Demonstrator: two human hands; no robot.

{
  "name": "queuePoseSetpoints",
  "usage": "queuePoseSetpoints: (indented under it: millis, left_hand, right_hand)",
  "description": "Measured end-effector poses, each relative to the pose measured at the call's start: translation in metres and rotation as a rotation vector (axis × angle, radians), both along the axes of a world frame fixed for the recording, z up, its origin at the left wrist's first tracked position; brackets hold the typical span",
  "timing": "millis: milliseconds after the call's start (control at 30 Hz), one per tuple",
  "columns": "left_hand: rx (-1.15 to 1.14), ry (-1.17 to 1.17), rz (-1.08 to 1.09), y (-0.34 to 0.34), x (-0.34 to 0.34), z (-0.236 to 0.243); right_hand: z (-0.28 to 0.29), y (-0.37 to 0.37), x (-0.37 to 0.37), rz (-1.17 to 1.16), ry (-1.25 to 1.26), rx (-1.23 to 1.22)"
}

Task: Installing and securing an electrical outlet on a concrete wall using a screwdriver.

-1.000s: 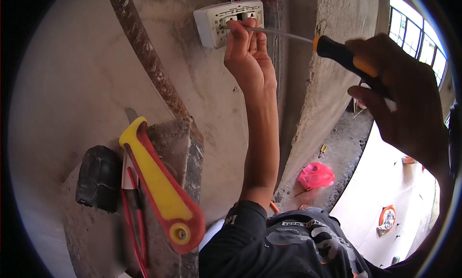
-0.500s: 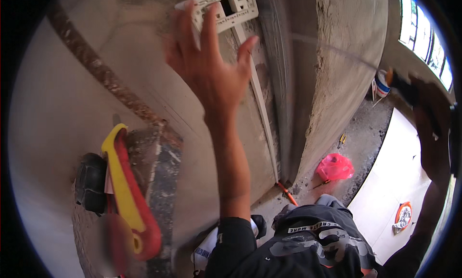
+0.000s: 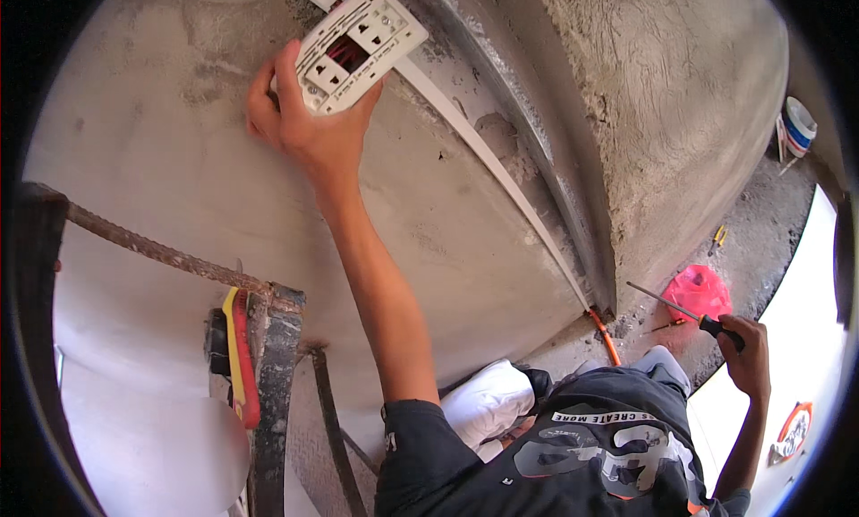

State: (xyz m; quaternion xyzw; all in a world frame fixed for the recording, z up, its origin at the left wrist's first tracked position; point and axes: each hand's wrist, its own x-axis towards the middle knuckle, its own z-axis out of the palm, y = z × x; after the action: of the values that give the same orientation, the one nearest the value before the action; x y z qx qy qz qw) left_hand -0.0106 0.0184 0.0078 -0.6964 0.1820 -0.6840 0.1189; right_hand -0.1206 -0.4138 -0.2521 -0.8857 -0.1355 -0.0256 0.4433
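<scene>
A white double socket outlet [image 3: 362,29] sits on the grey plastered wall, tilted in view, with reddish wires showing through its middle opening. My left hand [image 3: 313,145] grips its near end, fingers on the left edge and thumb on the right. Away at the lower right, my right hand [image 3: 748,360] is closed round the black handle of a screwdriver [image 3: 667,300]. The screwdriver's long shaft points up and left, apart from the outlet. White trunking [image 3: 488,154] runs along the wall from the outlet down to an orange conduit [image 3: 605,340].
At left, a yellow and red tool [image 3: 240,356] rests by a rusty metal frame [image 3: 279,365]. On the floor lie a pink plastic bag [image 3: 698,290], yellow-handled pliers [image 3: 719,237], a white board [image 3: 805,311] and an orange coil [image 3: 792,432]. A bucket [image 3: 799,123] stands farther right.
My left hand has gone from spread fingers at the outlet to gripping its near end. My right hand has come down and inward, the screwdriver now plainly visible. The view has shifted.
</scene>
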Motion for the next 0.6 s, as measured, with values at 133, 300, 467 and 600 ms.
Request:
queuePoseSetpoints:
  millis: [133, 300, 467, 600]
  left_hand:
    - [-0.069, 0.094, 0.074, -0.007, 0.004, -0.001]
    - [-0.121, 0.085, 0.083, -0.007, 0.002, -0.007]
    - [-0.113, 0.073, 0.317, -0.028, -0.006, -0.016]
    - [-0.003, 0.076, 0.36, -0.029, -0.011, 0.007]
  right_hand:
    - [-0.034, -0.03, 0.019, -0.048, 0.167, 0.028]
    - [-0.061, -0.04, 0.045, 0.073, 0.212, 0.122]
    - [-0.075, -0.048, 0.077, 0.176, 0.127, 0.015]
    - [-0.079, -0.072, 0.093, 0.236, 0.238, -0.034]
